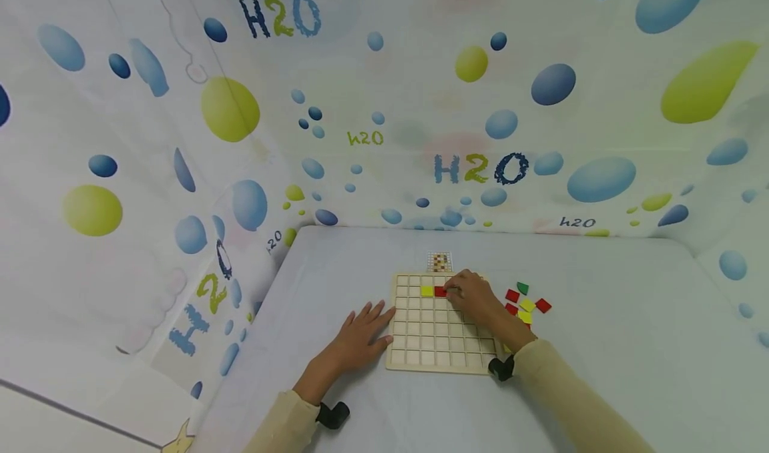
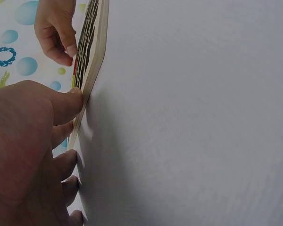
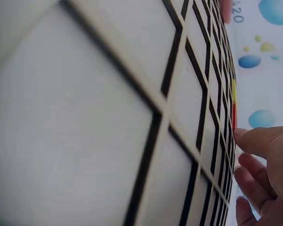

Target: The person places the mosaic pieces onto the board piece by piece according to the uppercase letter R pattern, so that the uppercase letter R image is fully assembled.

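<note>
A pale wooden grid board [image 1: 442, 357] lies on the white table. Near its far edge, a yellow tile [image 1: 427, 291] and a red tile [image 1: 440, 291] sit in adjoining cells. My right hand [image 1: 474, 299] reaches over the board. Its thumb [image 3: 240, 133] touches the board surface at the red tile's end, and the other fingers are loosely bent beside it; nothing is visible between them. With fingers spread, my left hand [image 1: 358, 336] rests at the board's left edge. In the left wrist view its thumb [image 2: 68, 104] touches the rim.
Loose red, yellow and green tiles [image 1: 543, 305] lie right of the board, partly hidden by my right forearm. Beyond the far edge is a small printed pattern card [image 1: 440, 261]. A cloth printed with drops [image 1: 384, 173] hangs behind the table.
</note>
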`<state>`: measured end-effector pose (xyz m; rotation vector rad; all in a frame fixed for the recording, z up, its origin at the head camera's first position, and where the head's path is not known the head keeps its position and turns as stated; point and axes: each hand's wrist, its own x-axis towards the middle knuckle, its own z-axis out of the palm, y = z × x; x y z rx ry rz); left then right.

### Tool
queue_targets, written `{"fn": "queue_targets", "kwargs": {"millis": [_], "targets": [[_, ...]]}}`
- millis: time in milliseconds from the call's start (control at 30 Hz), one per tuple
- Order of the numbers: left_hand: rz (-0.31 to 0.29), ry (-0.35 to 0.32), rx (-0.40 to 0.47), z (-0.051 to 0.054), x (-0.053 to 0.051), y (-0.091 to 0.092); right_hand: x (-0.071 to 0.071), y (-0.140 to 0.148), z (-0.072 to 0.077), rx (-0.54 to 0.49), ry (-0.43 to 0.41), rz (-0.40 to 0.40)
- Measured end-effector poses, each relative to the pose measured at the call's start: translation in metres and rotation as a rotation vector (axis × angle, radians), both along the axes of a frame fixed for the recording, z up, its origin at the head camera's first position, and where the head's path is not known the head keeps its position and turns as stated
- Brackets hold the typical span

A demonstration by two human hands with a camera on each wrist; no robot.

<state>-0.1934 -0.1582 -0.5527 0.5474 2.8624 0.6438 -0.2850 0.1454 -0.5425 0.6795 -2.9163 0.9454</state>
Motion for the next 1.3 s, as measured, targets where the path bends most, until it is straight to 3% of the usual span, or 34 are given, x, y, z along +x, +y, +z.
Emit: {"fn": "queue_targets", "kwargs": {"millis": [267, 400, 533, 700, 933, 1300], "targets": [[-0.019, 0.009, 0.008, 0.004, 0.001, 0.001, 0.013, 0.052, 0.010, -0.034, -0.074, -0.159], [-0.018, 0.001, -0.001, 0.005, 0.001, 0.001, 0.022, 0.086, 0.010, 0.032, -0.046, -0.267], [-0.007, -0.005, -0.009, 0.006, 0.002, -0.001, 0.030, 0.112, 0.010, 0.134, -0.077, -0.356], [-0.003, 0.004, -0.009, 0.006, 0.002, -0.003, 0.034, 0.127, 0.007, 0.196, -0.079, -0.345], [-0.006, -0.005, 0.017, 0.004, 0.002, -0.002, 0.030, 0.126, 0.000, 0.214, -0.039, -0.321], [-0.007, -0.003, 0.010, 0.004, 0.002, 0.000, 0.020, 0.130, -0.011, 0.061, -0.090, -0.261]]}}
